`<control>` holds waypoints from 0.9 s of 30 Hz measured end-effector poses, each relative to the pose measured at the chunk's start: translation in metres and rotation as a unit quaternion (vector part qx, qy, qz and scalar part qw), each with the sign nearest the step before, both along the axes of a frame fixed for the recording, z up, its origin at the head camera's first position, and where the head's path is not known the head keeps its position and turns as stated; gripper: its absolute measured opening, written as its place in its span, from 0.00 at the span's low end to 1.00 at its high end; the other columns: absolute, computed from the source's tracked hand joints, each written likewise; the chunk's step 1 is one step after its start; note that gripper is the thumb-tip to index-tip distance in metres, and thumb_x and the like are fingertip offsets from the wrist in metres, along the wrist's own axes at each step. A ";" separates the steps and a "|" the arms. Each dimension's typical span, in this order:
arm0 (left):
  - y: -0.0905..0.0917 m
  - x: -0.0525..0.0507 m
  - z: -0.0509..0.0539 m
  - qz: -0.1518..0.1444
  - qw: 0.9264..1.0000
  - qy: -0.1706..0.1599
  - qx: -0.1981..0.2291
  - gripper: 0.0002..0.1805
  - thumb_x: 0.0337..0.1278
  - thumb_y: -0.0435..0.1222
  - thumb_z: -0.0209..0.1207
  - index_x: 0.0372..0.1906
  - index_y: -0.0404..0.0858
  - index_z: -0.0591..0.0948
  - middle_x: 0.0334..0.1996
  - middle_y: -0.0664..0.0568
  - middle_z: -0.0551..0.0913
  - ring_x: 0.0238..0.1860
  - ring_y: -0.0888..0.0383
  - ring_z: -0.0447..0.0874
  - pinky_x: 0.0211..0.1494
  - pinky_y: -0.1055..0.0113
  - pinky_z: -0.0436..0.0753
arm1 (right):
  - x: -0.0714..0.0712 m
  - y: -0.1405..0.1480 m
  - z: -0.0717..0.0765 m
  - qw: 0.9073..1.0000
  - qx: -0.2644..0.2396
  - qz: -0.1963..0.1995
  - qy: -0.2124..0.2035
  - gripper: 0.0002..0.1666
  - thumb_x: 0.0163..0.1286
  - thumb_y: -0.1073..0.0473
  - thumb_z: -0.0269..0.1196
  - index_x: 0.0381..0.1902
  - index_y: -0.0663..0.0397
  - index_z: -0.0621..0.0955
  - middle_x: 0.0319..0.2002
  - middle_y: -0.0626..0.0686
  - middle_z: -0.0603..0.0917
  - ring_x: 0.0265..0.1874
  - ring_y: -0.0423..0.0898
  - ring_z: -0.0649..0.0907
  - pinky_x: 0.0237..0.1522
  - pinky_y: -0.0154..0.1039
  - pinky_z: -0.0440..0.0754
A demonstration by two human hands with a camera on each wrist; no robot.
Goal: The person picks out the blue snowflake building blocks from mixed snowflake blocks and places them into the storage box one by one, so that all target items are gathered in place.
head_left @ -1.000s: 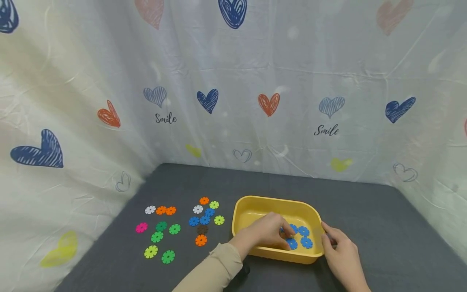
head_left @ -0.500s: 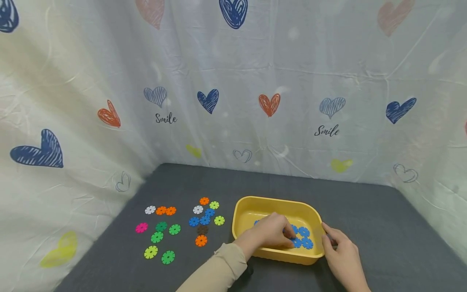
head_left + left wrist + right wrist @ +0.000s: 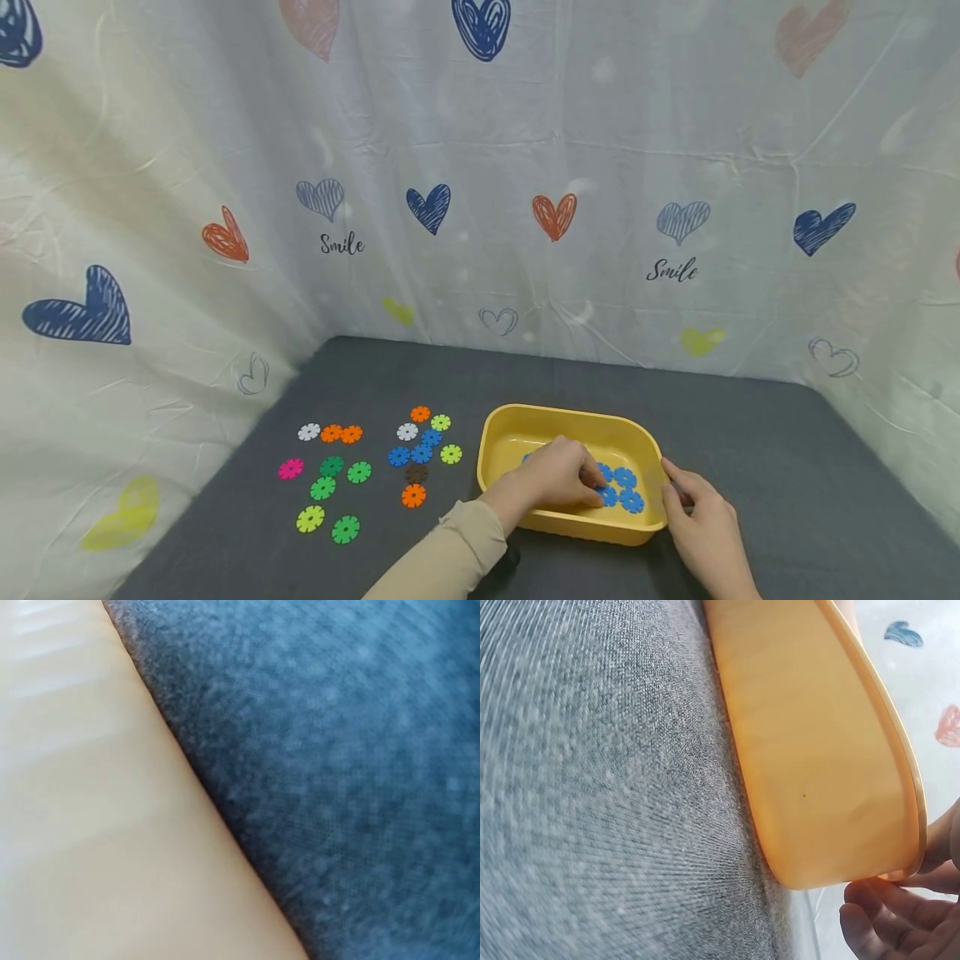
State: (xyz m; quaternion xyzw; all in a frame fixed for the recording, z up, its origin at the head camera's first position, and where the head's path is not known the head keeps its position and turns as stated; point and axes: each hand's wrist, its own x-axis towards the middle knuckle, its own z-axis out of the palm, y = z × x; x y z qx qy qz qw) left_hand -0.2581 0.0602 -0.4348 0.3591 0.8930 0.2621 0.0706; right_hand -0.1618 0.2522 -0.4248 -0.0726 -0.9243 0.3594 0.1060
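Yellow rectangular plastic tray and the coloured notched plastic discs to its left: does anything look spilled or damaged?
A tiny dark speck marks the yellow tray in the right wrist view, odd on such plain plastic; dirt or damage, I cannot tell. Nothing seems spilled: the tray stands upright, the discs outside it lie flat.

On the white fabric curtain (image 3: pixel 495 125) printed with coloured hearts, the black, cursive word "Smile" (image 3: pixel 342 244) reads clearly left of centre, just below a hatched grey-blue heart (image 3: pixel 320 198). A second black, cursive "Smile" (image 3: pixel 672 270) stands right of centre on the same curtain, just below another hatched grey-blue heart (image 3: pixel 683 221). Both begin with a capital S.
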 end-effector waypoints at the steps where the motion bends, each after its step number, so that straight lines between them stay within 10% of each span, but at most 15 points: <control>1: 0.000 0.000 0.000 -0.001 1.000 -0.001 0.002 0.08 0.49 0.42 0.74 0.38 0.52 0.91 0.28 0.72 0.82 0.30 0.78 0.75 0.33 0.80 0.74 | 0.000 0.000 0.000 1.000 0.000 0.000 0.000 0.25 0.75 0.62 0.54 0.67 0.66 0.72 0.56 0.65 0.77 0.38 0.52 0.79 0.36 0.46 0.77; 27: -0.002 -0.001 0.001 -0.020 0.999 -0.017 0.028 0.10 0.50 0.43 0.74 0.39 0.48 0.91 0.25 0.73 0.80 0.29 0.77 0.75 0.33 0.81 0.74 | -0.002 0.002 -0.002 1.000 0.003 0.002 0.002 0.25 0.75 0.62 0.53 0.67 0.65 0.72 0.54 0.65 0.78 0.38 0.51 0.78 0.36 0.46 0.77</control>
